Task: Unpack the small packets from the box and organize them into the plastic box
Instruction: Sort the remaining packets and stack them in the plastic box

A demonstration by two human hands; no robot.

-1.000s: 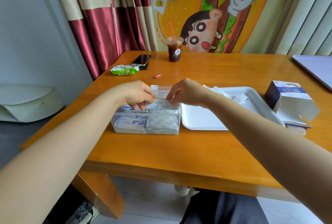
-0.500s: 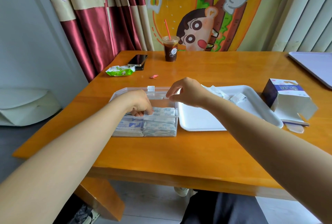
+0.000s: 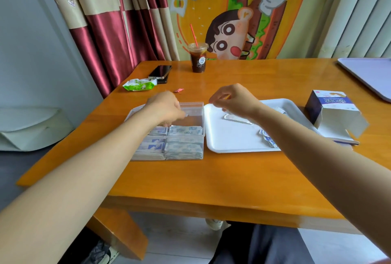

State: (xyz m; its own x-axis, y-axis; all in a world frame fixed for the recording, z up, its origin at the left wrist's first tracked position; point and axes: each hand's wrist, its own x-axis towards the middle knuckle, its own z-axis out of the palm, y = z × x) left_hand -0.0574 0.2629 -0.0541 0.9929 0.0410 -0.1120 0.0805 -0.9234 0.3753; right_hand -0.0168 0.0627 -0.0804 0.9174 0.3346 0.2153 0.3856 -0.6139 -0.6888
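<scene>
At the far left edge of the wooden table [image 3: 211, 179] lie a green soft pack [image 3: 139, 84] and a dark phone [image 3: 160, 71], with a small red wrapper [image 3: 178, 90] just right of them and an iced coffee cup [image 3: 198, 57] standing farther back. Nearer, the clear plastic box [image 3: 197, 113] sits left of centre with its lid open. Its near part is stacked with small packets [image 3: 184, 131] in two rows, and the far part on the right shows bare bottom. The left hand [image 3: 165, 108] hangs over the far left part of that box with its fingers bent down inside. Their tips are hidden and blurred, so I cannot tell whether they hold a packet. Just right of the box, close beside it, is a white tray [image 3: 228, 138]. The right hand [image 3: 232, 99] hovers above its far left corner, fingers loosely curled, nothing to be seen in them. On the tray lie a pale folded scrap [image 3: 237, 118] and a few loose packets [image 3: 267, 138], partly covered by the right forearm. Further right the cardboard box [image 3: 332, 111] stands at the tray's edge, its near flaps open – and a pale lilac tray [image 3: 368, 73] reaches in at the far right corner.
</scene>
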